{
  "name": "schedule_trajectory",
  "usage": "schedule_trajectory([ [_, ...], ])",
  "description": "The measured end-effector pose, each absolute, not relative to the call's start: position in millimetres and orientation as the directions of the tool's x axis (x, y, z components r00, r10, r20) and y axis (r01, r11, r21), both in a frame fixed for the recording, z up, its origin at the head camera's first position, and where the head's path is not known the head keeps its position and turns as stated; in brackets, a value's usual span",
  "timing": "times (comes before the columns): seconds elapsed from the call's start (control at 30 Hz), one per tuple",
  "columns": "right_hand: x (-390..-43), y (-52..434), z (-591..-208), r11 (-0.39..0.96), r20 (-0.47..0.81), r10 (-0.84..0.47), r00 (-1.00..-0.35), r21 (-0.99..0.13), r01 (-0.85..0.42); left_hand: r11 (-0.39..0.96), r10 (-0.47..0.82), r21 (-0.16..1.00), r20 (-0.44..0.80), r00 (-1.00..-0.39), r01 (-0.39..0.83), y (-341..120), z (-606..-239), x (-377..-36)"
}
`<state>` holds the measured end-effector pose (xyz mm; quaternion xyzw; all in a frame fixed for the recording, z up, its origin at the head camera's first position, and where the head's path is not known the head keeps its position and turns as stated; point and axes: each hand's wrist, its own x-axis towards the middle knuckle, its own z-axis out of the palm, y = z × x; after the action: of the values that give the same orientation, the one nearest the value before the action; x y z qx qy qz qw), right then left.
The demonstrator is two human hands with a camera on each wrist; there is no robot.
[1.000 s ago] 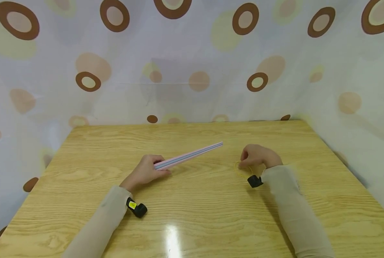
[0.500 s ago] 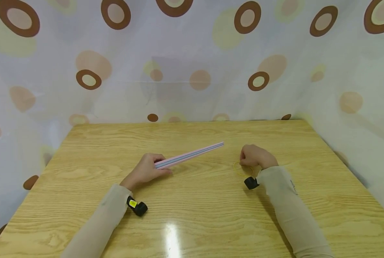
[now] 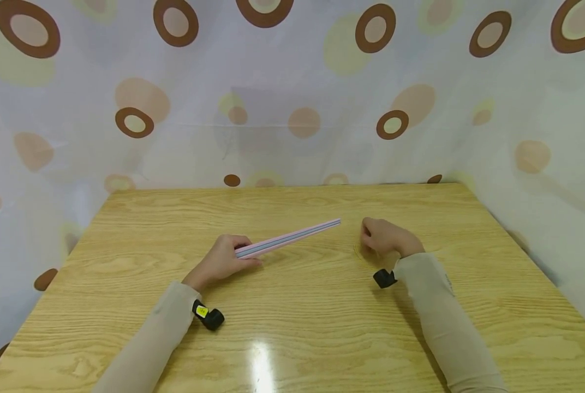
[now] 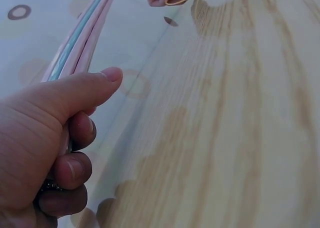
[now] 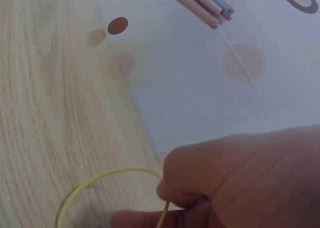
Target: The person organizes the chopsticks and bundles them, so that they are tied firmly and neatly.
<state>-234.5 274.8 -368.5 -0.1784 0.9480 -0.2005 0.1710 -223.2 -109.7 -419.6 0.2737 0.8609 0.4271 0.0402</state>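
Observation:
My left hand (image 3: 221,258) grips a bundle of pink and blue chopsticks (image 3: 287,238) above the table, their free ends pointing right and away. The left wrist view shows the thumb (image 4: 85,90) lying along the chopsticks (image 4: 77,43) and the other fingers curled round them. To the right of the bundle's tips, my right hand (image 3: 388,238) pinches a thin yellow rubber band (image 5: 107,174), which hangs as a loose loop. Band and chopsticks are apart. In the right wrist view the chopstick ends (image 5: 215,18) appear at the top.
The wooden table (image 3: 292,311) reaches back to a white curtain (image 3: 273,71) with brown and beige circles. The curtain also hangs along the left and right sides. Each wrist carries a small black camera, such as the left one (image 3: 213,319).
My right hand has shifted slightly left toward the chopstick tips and turned, and less of the rubber band's loop shows in the head view. The left hand and chopsticks have barely moved.

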Motion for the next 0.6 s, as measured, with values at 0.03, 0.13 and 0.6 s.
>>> schedule_trajectory([
  [0.03, -234.9, 274.9, -368.4, 0.831, -0.229, -0.417, -0.880, -0.488, -0.266, 0.487, 0.506, 0.756, 0.163, -0.847, 0.436, -109.6, -419.6, -223.3],
  [0.13, -237.6, 273.4, -368.8, 0.741, -0.158, -0.449, -0.879, -0.616, -0.268, 0.484, 0.507, 0.759, 0.163, -0.846, 0.436, -109.6, -420.0, -223.0],
  [0.6, -242.4, 270.4, -367.2, 0.252, 0.119, -0.491, -0.863, -0.929, -0.272, 0.470, 0.517, 0.760, 0.174, -0.838, 0.449, -110.7, -422.4, -223.1],
])
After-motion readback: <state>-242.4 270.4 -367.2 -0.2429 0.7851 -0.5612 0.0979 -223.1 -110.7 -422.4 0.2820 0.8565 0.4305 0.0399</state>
